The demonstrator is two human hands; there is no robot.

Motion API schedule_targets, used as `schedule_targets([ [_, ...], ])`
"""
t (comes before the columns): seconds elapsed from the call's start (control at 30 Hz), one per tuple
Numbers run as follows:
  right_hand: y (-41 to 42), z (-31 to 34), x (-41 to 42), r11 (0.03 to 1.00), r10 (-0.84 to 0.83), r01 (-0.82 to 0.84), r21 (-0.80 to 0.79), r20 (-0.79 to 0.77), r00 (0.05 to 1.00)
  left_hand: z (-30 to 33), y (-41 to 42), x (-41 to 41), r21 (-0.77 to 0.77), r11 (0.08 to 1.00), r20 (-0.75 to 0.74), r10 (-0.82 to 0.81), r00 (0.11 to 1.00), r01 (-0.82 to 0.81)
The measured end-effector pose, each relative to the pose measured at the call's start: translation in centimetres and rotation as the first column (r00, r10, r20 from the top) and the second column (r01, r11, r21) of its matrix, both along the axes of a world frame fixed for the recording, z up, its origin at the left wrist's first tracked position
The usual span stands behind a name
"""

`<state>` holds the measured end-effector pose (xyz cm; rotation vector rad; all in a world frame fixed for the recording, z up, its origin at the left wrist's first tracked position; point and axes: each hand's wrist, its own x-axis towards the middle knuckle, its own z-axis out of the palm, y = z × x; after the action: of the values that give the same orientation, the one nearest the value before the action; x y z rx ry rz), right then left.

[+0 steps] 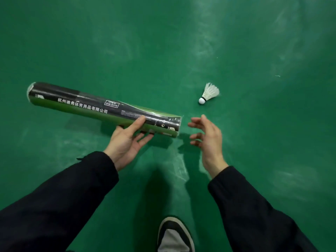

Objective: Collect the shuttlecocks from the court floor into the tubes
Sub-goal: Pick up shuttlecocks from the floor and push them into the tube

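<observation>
A long black-and-green shuttlecock tube [101, 106] with white printed characters lies almost level above the floor. My left hand [127, 140] holds it near its right end, thumb on top and fingers underneath. My right hand [207, 135] hovers just right of that end, fingers loosely spread and holding nothing. One white feathered shuttlecock [209, 93] lies on the green court floor beyond my right hand, cork pointing toward me.
Green court floor [163, 42] fills the view, with pale scuff marks and a small fleck [277, 76] at the right. My black-and-white shoe [174, 235] shows at the bottom centre. Dark sleeves cover both forearms.
</observation>
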<state>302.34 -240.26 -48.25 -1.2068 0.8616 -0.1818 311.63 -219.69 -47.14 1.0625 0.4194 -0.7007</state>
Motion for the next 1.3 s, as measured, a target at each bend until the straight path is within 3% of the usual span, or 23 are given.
schedule_targets([
  [0.07,-4.1,-1.6,2.6,0.966,-0.042,0.022,-0.257,-0.076,0.996,0.0,-1.2,0.6,0.011,0.999,0.009,-0.034,0.999,0.034],
  [0.2,-9.9,-4.7,8.9,0.791,0.032,-0.182,-0.584,-0.257,0.966,-0.4,-2.3,0.9,0.018,0.996,0.007,-0.083,0.997,0.083],
  [0.27,-11.6,-5.8,11.2,0.744,0.064,-0.262,-0.615,-0.324,0.944,-0.6,-2.2,0.9,0.021,0.997,-0.008,-0.075,0.997,0.075],
  [0.4,-11.4,-6.5,11.4,0.757,0.1,-0.33,-0.565,-0.398,0.912,-1.2,-0.7,1.2,0.011,0.999,-0.045,-0.045,0.998,0.045],
  [0.47,-9.4,-6.4,10.0,0.821,0.102,-0.263,-0.507,-0.323,0.941,-1.3,0.2,1.4,0.006,1.0,-0.047,-0.022,0.999,0.023],
  [0.57,-4.3,-3.7,6.7,0.947,-0.029,0.03,-0.32,0.01,1.0,-1.3,1.9,1.9,-0.012,0.999,-0.053,0.041,0.998,-0.042],
  [0.67,0.4,-1.3,3.1,0.936,-0.222,0.27,-0.225,0.218,0.95,-0.5,3.6,2.1,-0.043,0.992,-0.062,0.112,0.992,-0.115],
  [0.73,2.9,-0.8,1.9,0.924,-0.232,0.296,-0.242,0.262,0.937,0.3,4.6,2.0,-0.056,0.988,-0.067,0.139,0.988,-0.143],
  [0.9,9.4,0.3,1.7,0.975,0.035,0.024,-0.222,0.258,0.965,2.1,6.9,0.9,-0.058,0.988,-0.035,0.139,0.99,-0.141],
  [1.0,12.4,1.8,2.4,0.938,0.305,-0.249,-0.242,0.228,0.925,3.3,9.1,0.0,-0.053,0.988,0.036,0.145,0.989,-0.143],
  [1.13,15.9,5.5,3.5,0.769,0.638,-0.601,-0.215,0.216,0.739,5.5,15.0,-1.2,-0.109,0.973,0.073,0.211,0.975,-0.203],
  [1.3,23.9,9.4,5.6,0.49,0.872,-0.857,-0.16,0.116,0.476,7.8,23.7,-2.8,-0.148,0.927,0.099,0.36,0.928,-0.344],
])
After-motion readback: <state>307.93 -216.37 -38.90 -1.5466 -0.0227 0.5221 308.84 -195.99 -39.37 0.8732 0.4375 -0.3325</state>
